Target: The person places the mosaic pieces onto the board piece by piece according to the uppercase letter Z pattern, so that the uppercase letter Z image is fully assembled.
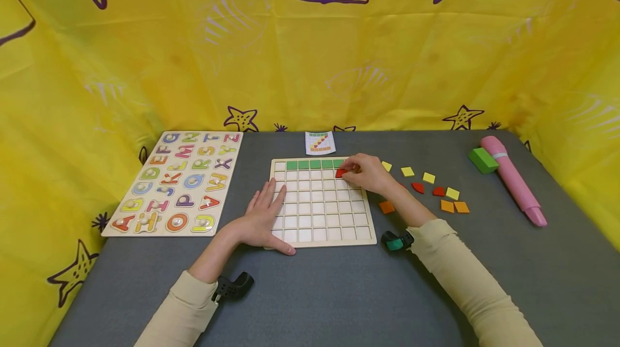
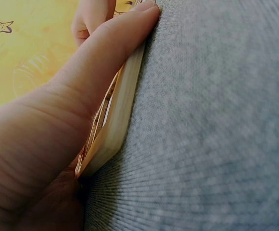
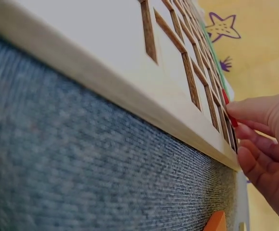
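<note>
Beige sleeves (image 1: 477,282) are cut off nearest you, over a grey, ribbed tabletop (image 1: 315,304). Your left hand (image 1: 260,217) lies spread across the left edge of the pale wooden grid board (image 1: 333,207), hiding some cells. Your right hand (image 1: 369,173) pinches a flat red piece (image 1: 340,173) at the board's far right, just nearer than the green squares (image 1: 316,164); the hand covers part of it, leaving its outline unclear. Beyond, a small card (image 1: 319,143) lies before yellow, starfish-printed cloth (image 1: 300,51).

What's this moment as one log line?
left hand: rests on board | right hand: pinches red piece | green pieces: board's top row
</note>
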`<act>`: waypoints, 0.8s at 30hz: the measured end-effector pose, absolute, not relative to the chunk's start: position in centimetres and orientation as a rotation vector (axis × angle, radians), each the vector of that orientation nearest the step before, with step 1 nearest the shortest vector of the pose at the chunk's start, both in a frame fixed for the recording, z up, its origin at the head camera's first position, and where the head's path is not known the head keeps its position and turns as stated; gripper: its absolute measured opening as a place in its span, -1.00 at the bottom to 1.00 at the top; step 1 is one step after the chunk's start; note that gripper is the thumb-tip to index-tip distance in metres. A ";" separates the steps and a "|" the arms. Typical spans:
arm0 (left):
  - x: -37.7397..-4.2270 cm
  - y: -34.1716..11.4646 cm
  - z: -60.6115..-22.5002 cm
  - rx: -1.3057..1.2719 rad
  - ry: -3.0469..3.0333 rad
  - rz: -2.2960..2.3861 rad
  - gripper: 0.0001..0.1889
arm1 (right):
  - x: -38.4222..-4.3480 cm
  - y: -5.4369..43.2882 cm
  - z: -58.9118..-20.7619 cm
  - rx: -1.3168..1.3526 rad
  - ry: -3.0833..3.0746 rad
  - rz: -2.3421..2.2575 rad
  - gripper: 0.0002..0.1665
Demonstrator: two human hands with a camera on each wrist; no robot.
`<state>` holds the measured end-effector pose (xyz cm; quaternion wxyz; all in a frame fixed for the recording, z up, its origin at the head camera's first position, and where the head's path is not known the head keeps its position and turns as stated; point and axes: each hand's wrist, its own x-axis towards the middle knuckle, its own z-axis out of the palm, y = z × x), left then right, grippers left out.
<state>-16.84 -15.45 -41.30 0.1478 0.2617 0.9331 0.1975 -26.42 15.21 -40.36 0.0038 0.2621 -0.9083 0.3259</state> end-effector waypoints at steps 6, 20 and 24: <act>-16.8 -15.4 -41.2 0.749 2.686 0.570 0.47 | -26.5 15.2 -40.7 0.859 -2.767 1.044 -0.80; -16.8 -15.4 -41.2 0.745 2.680 0.575 0.47 | -25.9 18.1 -40.4 0.573 -2.794 1.093 -0.83; -16.8 -15.4 -41.2 0.748 2.677 0.576 0.47 | -25.8 19.8 -40.5 0.520 -2.783 1.015 -0.85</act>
